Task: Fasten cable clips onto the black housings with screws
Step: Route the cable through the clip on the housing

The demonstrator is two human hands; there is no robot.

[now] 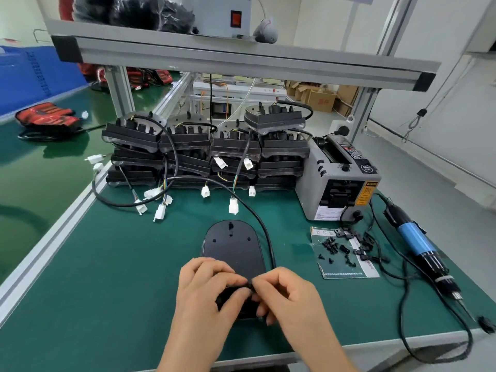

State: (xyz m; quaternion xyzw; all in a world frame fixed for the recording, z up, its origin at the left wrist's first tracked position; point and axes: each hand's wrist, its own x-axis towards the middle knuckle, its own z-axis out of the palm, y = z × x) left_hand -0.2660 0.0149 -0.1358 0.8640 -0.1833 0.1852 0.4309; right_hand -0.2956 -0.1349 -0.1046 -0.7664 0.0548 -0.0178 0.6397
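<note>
A black oval housing [232,247] lies flat on the green mat in front of me, its black cable [264,232] curving off to the right. Both hands meet over its near end. My left hand [206,288] curls its fingers over the housing's near part, and my right hand [287,294] pinches a small black piece, likely a cable clip [249,285], between thumb and forefinger where the cable enters. Loose black clips and screws [346,248] lie on a plastic bag to the right. A blue electric screwdriver [421,245] rests further right.
Stacks of black housings [206,149] with cables and white connectors fill the back of the mat. A grey tape dispenser [341,181] stands at the back right. The screwdriver's cord loops near the front right edge. An aluminium shelf [241,57] hangs overhead.
</note>
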